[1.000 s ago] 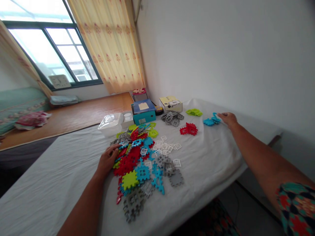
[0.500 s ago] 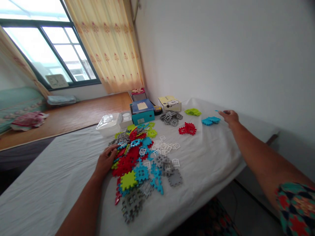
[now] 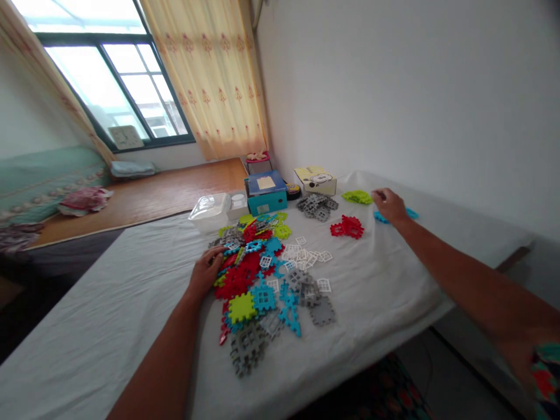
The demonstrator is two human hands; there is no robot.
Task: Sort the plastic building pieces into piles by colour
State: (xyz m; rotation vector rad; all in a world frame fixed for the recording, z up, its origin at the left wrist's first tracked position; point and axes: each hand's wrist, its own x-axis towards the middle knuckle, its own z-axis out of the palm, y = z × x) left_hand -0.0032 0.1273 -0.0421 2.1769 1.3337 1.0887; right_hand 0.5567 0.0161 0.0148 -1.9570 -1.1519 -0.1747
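A mixed heap of flat toothed plastic tiles [image 3: 258,280] in red, blue, green and grey lies mid-table on a white cloth [image 3: 100,332]. My left hand [image 3: 205,274] rests on the heap's left edge, fingers bent loosely over the tiles, gripping nothing that I can see. Far right, my right hand [image 3: 391,205] hovers over a small blue tile pile [image 3: 411,213] and hides most of it. Its fingers are curled, pointing at a green pile [image 3: 356,197]. A red pile [image 3: 347,226] and a grey pile [image 3: 317,205] lie nearby.
Small white window-like pieces [image 3: 306,255] are scattered beside the heap. At the back stand a teal box [image 3: 266,198], a white cartoon box [image 3: 315,179] and a clear plastic tub [image 3: 210,210]. A wall runs along the right; the table's right edge drops off near my right arm.
My right hand has moved left, from the far side of the blue pile to above it, nearer the green pile. The left hand has stayed on the heap. The view has shifted slightly.
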